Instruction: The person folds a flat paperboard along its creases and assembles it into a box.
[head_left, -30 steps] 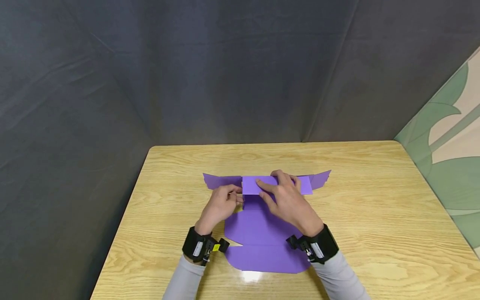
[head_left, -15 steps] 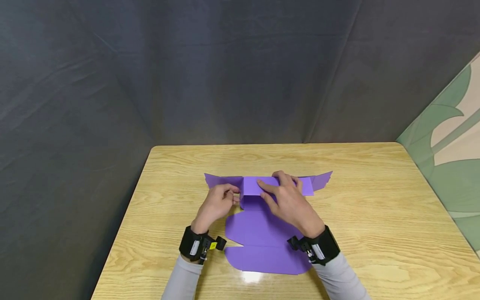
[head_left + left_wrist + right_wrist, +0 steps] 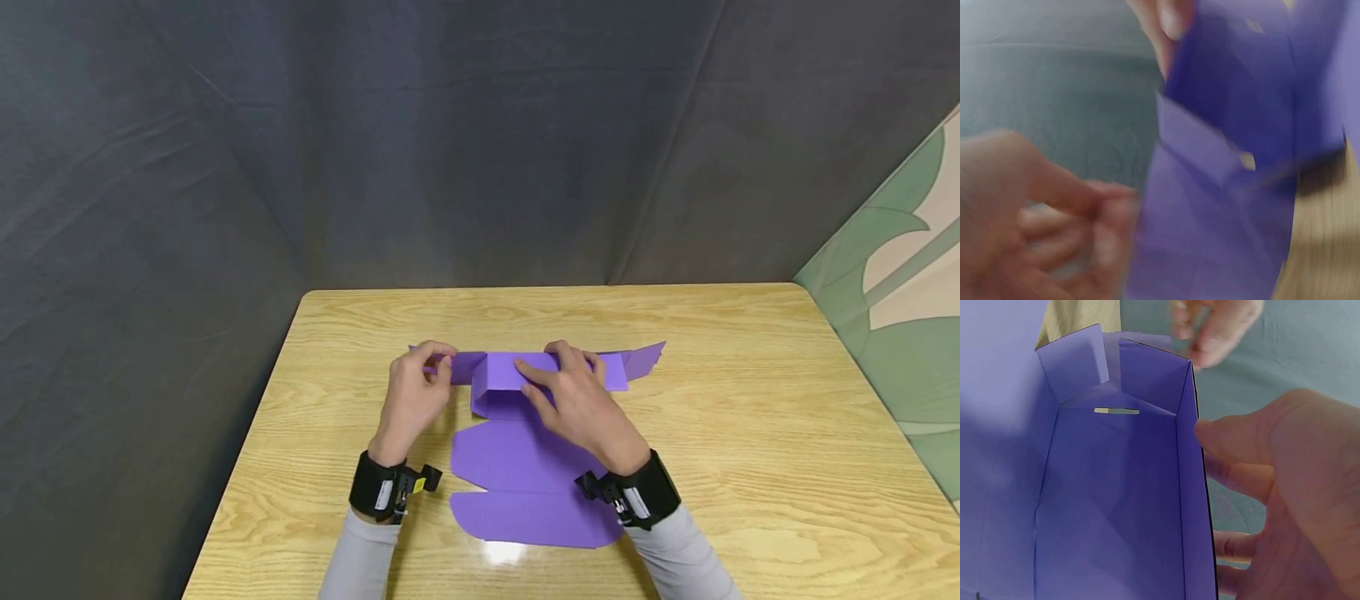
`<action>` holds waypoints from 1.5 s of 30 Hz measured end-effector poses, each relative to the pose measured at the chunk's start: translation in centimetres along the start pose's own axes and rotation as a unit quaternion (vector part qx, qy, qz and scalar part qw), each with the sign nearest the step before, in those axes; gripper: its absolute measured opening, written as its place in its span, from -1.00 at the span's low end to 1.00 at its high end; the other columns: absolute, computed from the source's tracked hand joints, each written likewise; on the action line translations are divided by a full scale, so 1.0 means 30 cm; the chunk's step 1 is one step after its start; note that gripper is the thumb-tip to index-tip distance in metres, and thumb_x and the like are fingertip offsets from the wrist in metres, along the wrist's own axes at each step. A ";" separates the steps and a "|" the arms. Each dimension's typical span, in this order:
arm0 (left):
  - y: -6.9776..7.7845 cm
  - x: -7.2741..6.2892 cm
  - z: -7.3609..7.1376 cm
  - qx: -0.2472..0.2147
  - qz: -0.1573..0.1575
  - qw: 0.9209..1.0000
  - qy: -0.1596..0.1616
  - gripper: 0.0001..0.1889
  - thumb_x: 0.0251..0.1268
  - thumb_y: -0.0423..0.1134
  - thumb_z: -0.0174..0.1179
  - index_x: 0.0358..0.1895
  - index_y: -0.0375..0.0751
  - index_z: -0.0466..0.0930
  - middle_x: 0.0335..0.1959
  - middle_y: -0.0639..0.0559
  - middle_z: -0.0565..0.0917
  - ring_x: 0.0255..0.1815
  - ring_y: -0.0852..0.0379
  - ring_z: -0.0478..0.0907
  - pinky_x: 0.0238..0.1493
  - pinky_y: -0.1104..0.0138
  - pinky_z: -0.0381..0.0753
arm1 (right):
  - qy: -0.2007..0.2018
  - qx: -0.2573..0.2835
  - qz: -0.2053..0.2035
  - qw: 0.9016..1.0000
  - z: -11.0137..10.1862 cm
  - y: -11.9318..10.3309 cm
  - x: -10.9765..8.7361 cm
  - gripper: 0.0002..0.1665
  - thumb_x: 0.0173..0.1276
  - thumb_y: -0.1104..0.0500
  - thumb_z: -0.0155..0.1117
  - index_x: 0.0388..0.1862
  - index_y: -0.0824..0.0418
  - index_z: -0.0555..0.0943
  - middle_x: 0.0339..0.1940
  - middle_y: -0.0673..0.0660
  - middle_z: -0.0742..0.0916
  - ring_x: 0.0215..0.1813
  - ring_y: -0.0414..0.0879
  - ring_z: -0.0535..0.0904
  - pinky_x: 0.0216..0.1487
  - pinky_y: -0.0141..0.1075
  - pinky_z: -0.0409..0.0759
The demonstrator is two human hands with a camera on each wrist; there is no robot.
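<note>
A purple cardboard box [image 3: 540, 467], partly folded, lies on the table with its far part standing up. My right hand [image 3: 577, 400] grips its raised panel [image 3: 502, 371]; in the right wrist view the thumb lies at the wall's edge and the fingers are behind. My left hand [image 3: 416, 387] is at the left side flap [image 3: 468, 367], fingertips near its top edge, fingers loosely bent. That hand is blurred in the left wrist view, thumb and finger close beside the purple flap [image 3: 1204, 237]. Two small tabs [image 3: 1075, 365] are bent inward at the box's end.
The wooden table [image 3: 750, 433] extends widely around the box. A dark cloth [image 3: 480, 150] hangs behind it, with a green leaf-patterned cloth [image 3: 915, 350] at the right. The right side flap [image 3: 643, 360] sticks outward.
My left hand has moved from the inner end of the box out and up to the left side flap. An end tab now shows at the left corner. The right hand keeps its grip.
</note>
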State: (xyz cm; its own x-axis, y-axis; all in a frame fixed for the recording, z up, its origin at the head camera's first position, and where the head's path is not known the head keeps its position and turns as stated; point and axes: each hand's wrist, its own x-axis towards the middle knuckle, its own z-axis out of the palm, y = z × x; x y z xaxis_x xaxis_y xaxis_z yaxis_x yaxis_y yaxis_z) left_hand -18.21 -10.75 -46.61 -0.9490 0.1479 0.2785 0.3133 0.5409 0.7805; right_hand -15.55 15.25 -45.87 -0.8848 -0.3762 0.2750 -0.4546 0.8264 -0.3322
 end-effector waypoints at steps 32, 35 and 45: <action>-0.057 -0.011 0.072 0.253 0.052 0.966 -0.011 -0.43 0.06 -0.19 0.65 0.13 -0.17 0.60 0.09 -0.10 0.73 0.27 -0.28 0.42 0.35 -0.24 0.17 | 0.000 -0.001 -0.003 1.000 -0.001 -0.017 0.007 -0.57 0.54 0.04 0.40 0.33 0.04 0.74 0.29 0.38 0.59 0.38 0.23 0.49 0.36 0.39 0.29; -0.052 -0.015 0.074 0.259 0.058 0.964 -0.001 -0.46 0.05 -0.20 0.65 0.10 -0.18 0.63 0.05 -0.12 0.76 0.24 -0.27 0.46 0.35 -0.26 0.17 | -0.001 0.000 0.000 1.000 -0.002 -0.020 0.008 -0.57 0.53 0.04 0.41 0.33 0.04 0.74 0.28 0.37 0.59 0.38 0.23 0.49 0.35 0.38 0.29; -0.044 -0.028 0.091 0.275 0.074 0.958 0.045 -0.48 -0.06 -0.18 0.64 0.01 -0.19 0.66 -0.07 -0.12 0.79 0.05 -0.26 0.52 0.29 -0.23 0.24 | 0.001 -0.003 0.005 1.000 0.000 -0.029 0.005 -0.57 0.52 0.05 0.42 0.32 0.03 0.75 0.28 0.38 0.59 0.37 0.24 0.51 0.35 0.39 0.30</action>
State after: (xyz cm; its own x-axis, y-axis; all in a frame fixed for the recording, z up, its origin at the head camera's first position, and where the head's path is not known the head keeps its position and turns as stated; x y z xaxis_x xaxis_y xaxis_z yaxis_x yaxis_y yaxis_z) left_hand -17.93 -9.32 -49.41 -0.8812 0.1968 0.4299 0.3540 0.8774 0.3239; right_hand -15.30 14.48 -45.53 -0.8891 -0.3668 0.2738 -0.4450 0.8330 -0.3288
